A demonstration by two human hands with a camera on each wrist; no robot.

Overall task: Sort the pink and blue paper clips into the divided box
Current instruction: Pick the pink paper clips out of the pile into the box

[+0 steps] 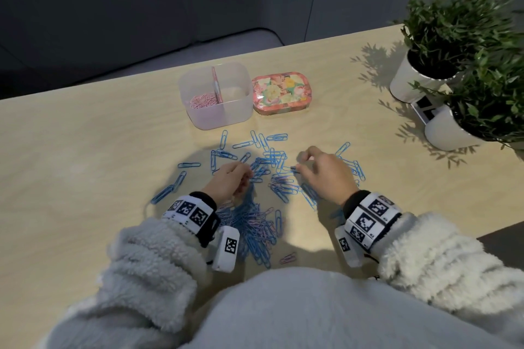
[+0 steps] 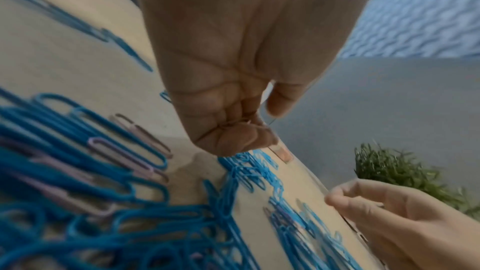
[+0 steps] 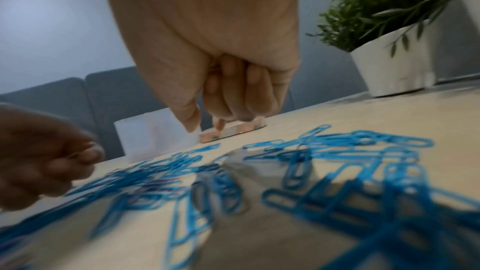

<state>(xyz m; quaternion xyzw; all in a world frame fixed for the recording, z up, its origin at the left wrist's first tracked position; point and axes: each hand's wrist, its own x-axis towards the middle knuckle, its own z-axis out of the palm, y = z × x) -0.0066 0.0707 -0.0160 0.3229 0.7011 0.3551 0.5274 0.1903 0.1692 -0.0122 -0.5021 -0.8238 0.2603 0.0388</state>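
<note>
Both hands are hovering with curled fingers over the blue paper clips (image 1: 266, 167), the left hand (image 1: 229, 180) pinching pink paper clips (image 2: 235, 123), the right hand's (image 1: 326, 176) hold impossible to tell.

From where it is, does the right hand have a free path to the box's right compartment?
Probably yes. The right hand is over the clips; the box sits open-topped beyond, and only flat blue clips lie between. The floral tin stands beside it, not across.

bare table (image 1: 85, 150) toward the left edge. scattered blue clips (image 1: 255, 156) littering the stretch before the divided box (image 1: 215, 95), floral tin (image 1: 282, 92) touching its right side; potted plants (image 1: 442, 45) crowding the far right corner.
</note>
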